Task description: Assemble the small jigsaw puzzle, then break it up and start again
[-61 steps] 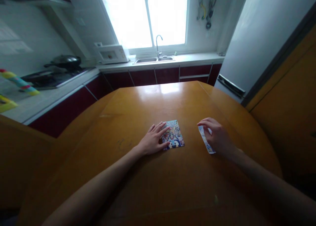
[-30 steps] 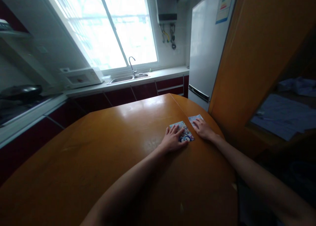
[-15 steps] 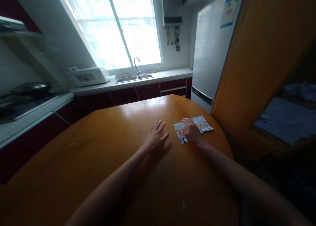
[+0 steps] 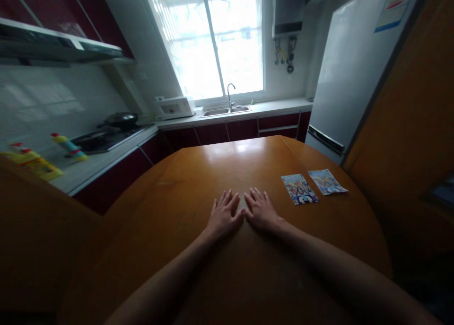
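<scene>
My left hand and my right hand lie flat, side by side, on the round wooden table, thumbs nearly touching, fingers spread, holding nothing. To the right of my right hand, a colourful picture card lies flat on the table. A second, paler card lies just beyond it, close to the table's right edge. Neither hand touches the cards.
A kitchen counter with a wok on a stove, bottles, a microwave and a sink runs behind the table. A white fridge and a wooden cabinet stand to the right.
My right hand left the cards and came to rest beside my left hand at the table's middle. The two cards now lie apart from both hands. The view swung left.
</scene>
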The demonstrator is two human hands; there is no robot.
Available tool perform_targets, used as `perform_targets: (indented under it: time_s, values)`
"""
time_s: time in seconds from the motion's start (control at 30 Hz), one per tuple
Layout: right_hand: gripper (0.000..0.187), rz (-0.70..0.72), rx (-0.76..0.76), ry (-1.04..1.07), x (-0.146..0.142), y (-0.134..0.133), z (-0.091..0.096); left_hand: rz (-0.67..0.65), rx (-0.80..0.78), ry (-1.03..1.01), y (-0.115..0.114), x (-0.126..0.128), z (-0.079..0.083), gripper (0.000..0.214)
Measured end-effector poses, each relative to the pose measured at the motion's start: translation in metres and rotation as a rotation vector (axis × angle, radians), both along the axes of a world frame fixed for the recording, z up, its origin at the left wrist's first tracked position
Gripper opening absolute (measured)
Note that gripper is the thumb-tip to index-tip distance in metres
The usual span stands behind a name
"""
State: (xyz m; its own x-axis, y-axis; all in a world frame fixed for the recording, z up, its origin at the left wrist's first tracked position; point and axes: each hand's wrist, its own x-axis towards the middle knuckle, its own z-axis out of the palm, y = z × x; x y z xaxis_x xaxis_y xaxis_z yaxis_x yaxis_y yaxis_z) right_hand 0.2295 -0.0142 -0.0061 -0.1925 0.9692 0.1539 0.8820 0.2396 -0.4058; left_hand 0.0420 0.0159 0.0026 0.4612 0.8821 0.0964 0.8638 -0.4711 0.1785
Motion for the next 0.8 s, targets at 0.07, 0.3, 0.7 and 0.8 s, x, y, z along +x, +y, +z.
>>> perform_targets:
  time_s: [0.07,0.3,0.7,0.8]
  values:
    - [0.063,0.024,-0.027,-0.029,0.0005,-0.0029,-0.0038,-0.022,-0.036,0.041,-0.0032,0.0003,-0.003,0.064]
    - [0.064,0.026,-0.051,-0.085,0.0009,-0.0026,-0.0068,-0.024,-0.052,0.056,-0.0018,0.0019,-0.0073,0.064]
    - [0.063,0.021,-0.012,-0.024,0.0001,-0.0036,-0.0061,-0.011,-0.043,0.048,-0.0045,0.002,-0.0053,0.064]
    - [0.057,-0.018,0.032,0.017,0.0085,0.0009,-0.0006,-0.01,-0.039,0.037,-0.0043,0.0013,-0.0022,0.062]
